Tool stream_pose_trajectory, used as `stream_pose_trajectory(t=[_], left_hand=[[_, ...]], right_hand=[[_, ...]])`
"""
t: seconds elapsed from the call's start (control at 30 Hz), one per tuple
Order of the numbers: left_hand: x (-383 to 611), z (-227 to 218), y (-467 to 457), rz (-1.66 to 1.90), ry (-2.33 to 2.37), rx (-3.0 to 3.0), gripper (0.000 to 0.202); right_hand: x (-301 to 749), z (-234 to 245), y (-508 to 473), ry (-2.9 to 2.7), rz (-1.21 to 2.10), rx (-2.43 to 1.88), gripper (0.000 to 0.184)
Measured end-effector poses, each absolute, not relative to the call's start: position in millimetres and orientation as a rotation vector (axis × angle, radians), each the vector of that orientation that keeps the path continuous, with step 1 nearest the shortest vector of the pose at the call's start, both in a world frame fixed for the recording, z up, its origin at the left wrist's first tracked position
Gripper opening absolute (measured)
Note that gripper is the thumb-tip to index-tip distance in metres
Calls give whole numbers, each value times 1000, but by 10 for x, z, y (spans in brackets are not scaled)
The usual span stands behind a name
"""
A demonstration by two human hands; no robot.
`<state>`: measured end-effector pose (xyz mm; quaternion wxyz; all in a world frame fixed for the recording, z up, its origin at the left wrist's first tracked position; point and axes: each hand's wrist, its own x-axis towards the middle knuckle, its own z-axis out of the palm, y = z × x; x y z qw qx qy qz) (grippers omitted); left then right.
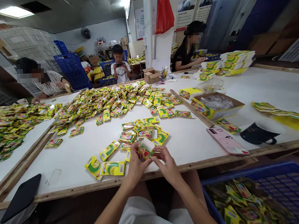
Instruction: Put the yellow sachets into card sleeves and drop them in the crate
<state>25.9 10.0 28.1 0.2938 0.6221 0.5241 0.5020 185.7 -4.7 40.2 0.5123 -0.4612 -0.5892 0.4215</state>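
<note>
Between my two hands, just above the table's front edge, is a small yellow-green carton (144, 152) with a white flap standing up. My left hand (135, 161) has its fingers closed round the carton's left side. At the other end, the fingertips of my right hand (166, 160) pinch its right edge; the fingers partly cover it. Right behind my hands lies a loose cluster of like cartons (161, 137), some with white flaps showing. To the left, a few more cartons (113, 168) lie flat with barcodes up.
A large heap of cartons (102, 100) covers the table's far middle. On the right are an opened display box (213, 106), a pink phone (226, 141) and a dark mug (257, 134). A blue crate (276, 168) stands below right; a dark phone (22, 198) lies left. Other people sit beyond.
</note>
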Motion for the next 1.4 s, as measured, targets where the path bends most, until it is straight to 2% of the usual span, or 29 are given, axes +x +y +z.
stream_pose_trajectory(t=[0.1,0.2,0.3,0.4,0.5,0.7,0.77,0.83,0.9,1.0,1.4], left_hand=[[522,190,19,1339,1269,1517,67],[565,116,27,1305,1146,1436,52],[517,96,78,1254,1094,1463,35],[466,114,131,1199,1107,1546,27],[430,117,191,1180,1122,1564,28],[443,84,336,1235,1048,1424,26],[461,82,356,1290,973,1306,38],[465,80,354,1302,926,1240,47],[447,81,338,1265,953,1272,39],[408,109,301,1213,1057,1350,25],[479,232,281,1308,1205,1319,24]], right_hand=[[1885,265,50,-1376,997,-1093,29],[2100,227,112,-1416,993,-1069,31],[2205,245,138,-1516,1001,-1058,24],[2202,267,169,-1595,1008,-1068,24],[2194,273,258,-1664,1081,-1060,24],[2165,180,519,-1694,1176,-1060,11],[2140,124,542,-1639,1206,-1041,11],[2123,85,520,-1579,1227,-1013,24],[2120,85,474,-1584,1225,-1014,33],[2123,167,411,-1681,1149,-1052,22],[1979,334,443,-1620,1023,-1150,14]])
